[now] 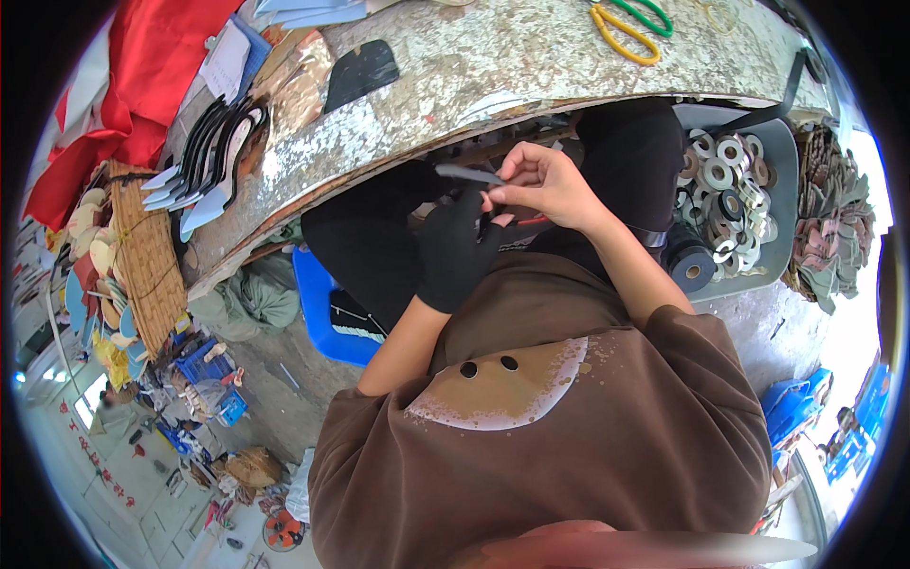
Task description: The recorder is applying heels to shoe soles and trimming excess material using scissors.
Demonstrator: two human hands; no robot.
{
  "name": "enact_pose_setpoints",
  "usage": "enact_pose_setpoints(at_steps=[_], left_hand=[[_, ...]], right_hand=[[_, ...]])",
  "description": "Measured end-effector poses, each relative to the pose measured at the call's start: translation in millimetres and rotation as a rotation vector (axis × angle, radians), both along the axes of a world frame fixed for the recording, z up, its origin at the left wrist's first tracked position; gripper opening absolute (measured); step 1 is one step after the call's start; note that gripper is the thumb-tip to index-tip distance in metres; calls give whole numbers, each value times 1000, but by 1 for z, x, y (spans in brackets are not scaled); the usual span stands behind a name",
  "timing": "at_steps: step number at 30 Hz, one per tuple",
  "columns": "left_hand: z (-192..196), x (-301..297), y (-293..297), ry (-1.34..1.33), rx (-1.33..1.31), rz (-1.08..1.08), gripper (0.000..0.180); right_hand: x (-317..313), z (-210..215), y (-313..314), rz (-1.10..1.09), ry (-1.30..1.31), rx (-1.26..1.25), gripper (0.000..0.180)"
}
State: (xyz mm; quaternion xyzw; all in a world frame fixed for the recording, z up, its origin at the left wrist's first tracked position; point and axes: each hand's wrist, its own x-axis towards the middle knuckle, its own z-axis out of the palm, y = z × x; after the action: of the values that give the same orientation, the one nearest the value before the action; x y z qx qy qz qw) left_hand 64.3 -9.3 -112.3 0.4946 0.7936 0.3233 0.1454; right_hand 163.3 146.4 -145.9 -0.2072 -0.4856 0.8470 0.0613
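Both my hands meet above my lap, just in front of the table edge. My left hand (449, 248), in a black glove with bare fingertips, is closed around the lower side of a thin, curved grey piece (466, 174). The thumb and fingers of my right hand (548, 187), which is bare, pinch that piece at its right end. What the piece is made of cannot be told. A small orange-red thing (534, 221) shows just under my right hand; its kind is unclear.
On the worn table (455, 71) lie black-and-pale-blue cut pieces (218, 156), a black flat piece (364, 73) and scissors (626, 36) with yellow and green handles. A grey bin (789, 232) with tape rolls (725, 180) stands at right, a blue tub (318, 318) at left.
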Motion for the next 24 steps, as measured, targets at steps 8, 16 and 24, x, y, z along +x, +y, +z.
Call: enact_pose_setpoints(at_steps=[8, 16, 24], left_hand=[[0, -6, -1, -128, 1, 51, 23], [8, -17, 7, -1063, 89, 99, 12], [31, -16, 7, -1145, 236, 230, 10]], right_hand=[[4, -4, 4, -231, 3, 272, 13], [0, 45, 31, -49, 111, 890, 9], [7, 38, 209, -96, -697, 1758, 50]])
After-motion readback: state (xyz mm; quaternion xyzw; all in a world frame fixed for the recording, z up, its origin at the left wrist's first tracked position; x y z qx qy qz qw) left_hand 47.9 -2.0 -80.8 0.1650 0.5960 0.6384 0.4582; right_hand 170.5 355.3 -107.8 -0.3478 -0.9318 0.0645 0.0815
